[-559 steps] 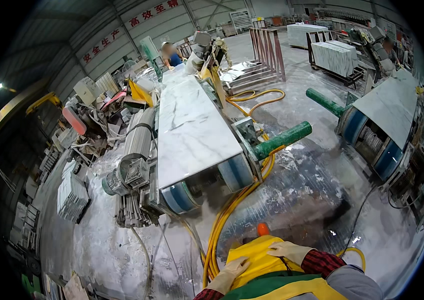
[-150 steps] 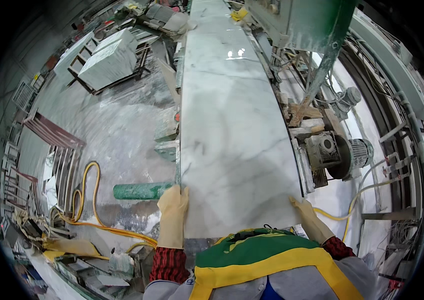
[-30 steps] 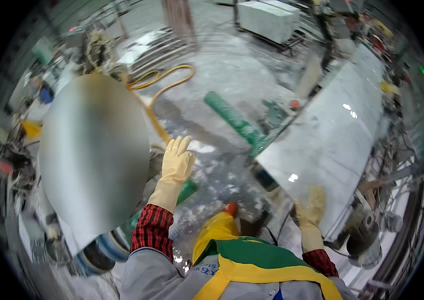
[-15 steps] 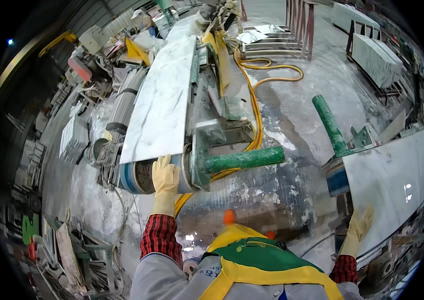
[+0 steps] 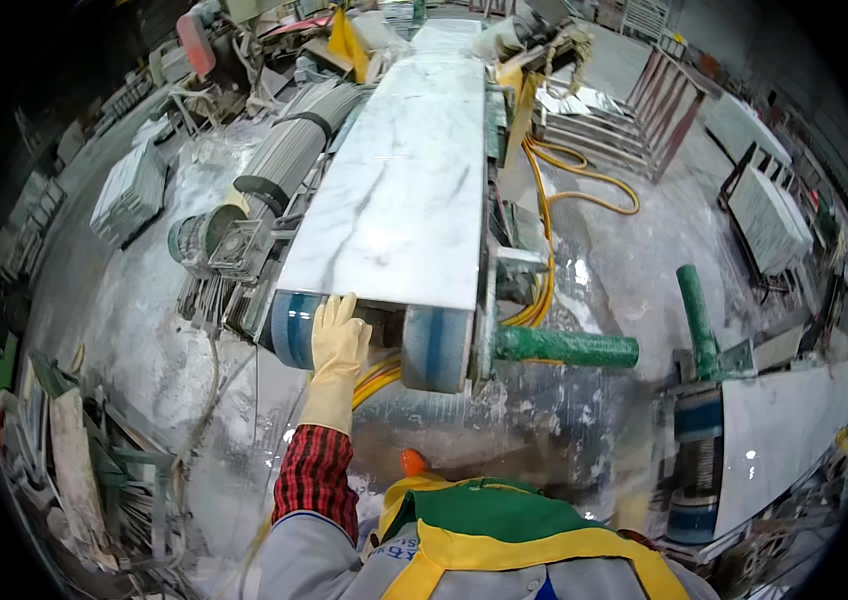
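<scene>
A long white marble slab (image 5: 389, 215) with grey veins lies on a conveyor with blue-grey belts (image 5: 437, 345). My left hand (image 5: 339, 350), in a cream rubber glove, is at the slab's near end. Its fingers are stretched out, tips at the slab's edge, and the thumb points aside over the gap between the belts. My right hand (image 5: 632, 495) is a pale blur low on the right, by the second machine; its fingers cannot be made out. On that machine lies another marble slab (image 5: 789, 440), apart from the hand.
Green padded bars (image 5: 569, 347) stick out from both machines. A yellow hose (image 5: 544, 240) loops over the wet floor. Stacked slabs (image 5: 131, 195) stand at the left, racked slabs (image 5: 771, 215) at the right. Scrap pieces and metal frames (image 5: 74, 465) crowd the lower left.
The view has swung left, so the conveyor sits nearer the middle. My right hand has come off the right slab and drawn in toward my body. My left hand remains at the slab's end.
</scene>
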Tool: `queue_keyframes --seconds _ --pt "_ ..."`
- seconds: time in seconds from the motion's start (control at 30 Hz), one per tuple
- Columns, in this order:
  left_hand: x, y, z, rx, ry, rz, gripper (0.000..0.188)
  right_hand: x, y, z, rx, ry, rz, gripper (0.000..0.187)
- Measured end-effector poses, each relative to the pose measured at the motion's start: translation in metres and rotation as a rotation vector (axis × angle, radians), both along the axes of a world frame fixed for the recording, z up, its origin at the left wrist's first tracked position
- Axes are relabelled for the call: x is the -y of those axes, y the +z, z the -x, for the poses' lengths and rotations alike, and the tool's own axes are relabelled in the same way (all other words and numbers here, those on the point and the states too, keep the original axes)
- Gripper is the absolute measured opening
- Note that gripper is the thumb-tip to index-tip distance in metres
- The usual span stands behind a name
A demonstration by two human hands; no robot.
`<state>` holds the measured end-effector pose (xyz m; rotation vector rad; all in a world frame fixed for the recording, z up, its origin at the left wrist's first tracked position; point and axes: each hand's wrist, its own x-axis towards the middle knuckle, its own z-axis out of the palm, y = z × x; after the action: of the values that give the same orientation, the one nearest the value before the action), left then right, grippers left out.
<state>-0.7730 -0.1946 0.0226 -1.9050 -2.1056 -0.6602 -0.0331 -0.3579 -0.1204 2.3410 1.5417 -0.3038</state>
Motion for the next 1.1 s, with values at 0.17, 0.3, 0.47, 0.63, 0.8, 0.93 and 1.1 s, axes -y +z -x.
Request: queue_keyframes --seconds 0.17,0.3,0.47,0.63,0.8,0.93,1.1 --pt "0.002 -0.004 0.049 0.055 -0.028 -0.026 0.018 -0.075 0.023 0.158 -0.375 0.258 -0.707 0.052" --pt "0.011 -0.002 0.064 0.1 -0.074 -0.097 0.016 -0.181 0.081 0.285 -0.432 0.548 -0.71 0.055" --pt "0.018 0.005 0.066 0.081 -0.081 -0.046 0.019 -0.269 0.122 0.422 -0.485 0.972 -0.815 0.055" --pt "0.019 0.013 0.082 0.016 -0.065 -0.05 0.021 -0.337 0.118 0.502 -0.528 1.165 -0.848 0.059" --pt "0.003 0.03 0.097 -0.017 -0.068 0.003 0.029 -0.387 0.102 0.538 -0.487 1.083 -0.762 0.062" --pt "-0.02 0.036 0.105 -0.057 -0.03 0.057 0.031 -0.411 0.111 0.559 -0.504 1.036 -0.721 0.063" --pt "-0.064 0.03 0.113 -0.058 -0.11 0.1 0.036 -0.417 0.117 0.564 -0.512 1.003 -0.755 0.061"
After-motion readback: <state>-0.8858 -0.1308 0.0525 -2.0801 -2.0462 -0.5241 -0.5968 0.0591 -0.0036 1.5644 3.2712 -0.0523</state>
